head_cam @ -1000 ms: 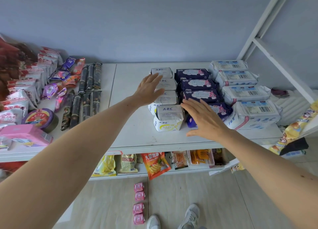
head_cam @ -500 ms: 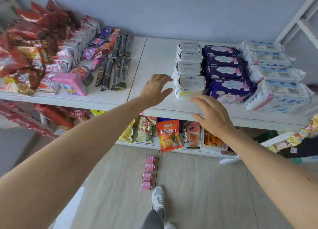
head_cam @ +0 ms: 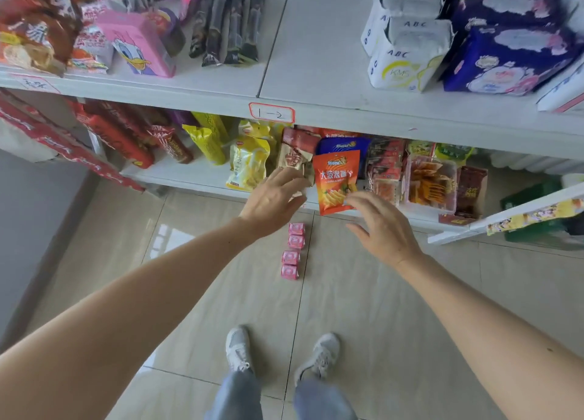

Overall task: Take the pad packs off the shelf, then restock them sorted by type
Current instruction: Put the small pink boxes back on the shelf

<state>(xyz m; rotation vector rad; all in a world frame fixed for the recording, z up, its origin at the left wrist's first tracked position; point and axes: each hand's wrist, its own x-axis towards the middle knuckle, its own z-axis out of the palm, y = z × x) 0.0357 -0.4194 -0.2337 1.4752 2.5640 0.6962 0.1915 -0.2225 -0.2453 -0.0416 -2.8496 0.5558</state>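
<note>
Hands reached forward and down, both empty: the left hand [head_cam: 274, 201] hung with fingers loosely spread in front of the lower shelf's [head_cam: 196, 179] snack bags, its grip released, and the right hand [head_cam: 384, 227] hovered just beside it, fingers also relaxed and holding nothing, near the orange chip bag [head_cam: 336, 181]. Pad packs sat in rows on the upper shelf [head_cam: 316, 56] at the right — white ABC packs [head_cam: 407, 53] one behind another, with dark blue packs [head_cam: 508, 59] touching them on the right, and the corner of another white pack [head_cam: 564, 91] at the frame's edge. On the tiled floor [head_cam: 363, 293] below the hands lay four small pink packs [head_cam: 292, 250] in a line. A pink duck-print box [head_cam: 139, 45] and dark stick packs [head_cam: 230, 24] stood further left on the upper shelf — well apart from the pads. White shoes [head_cam: 240, 348] showed at the bottom.
</note>
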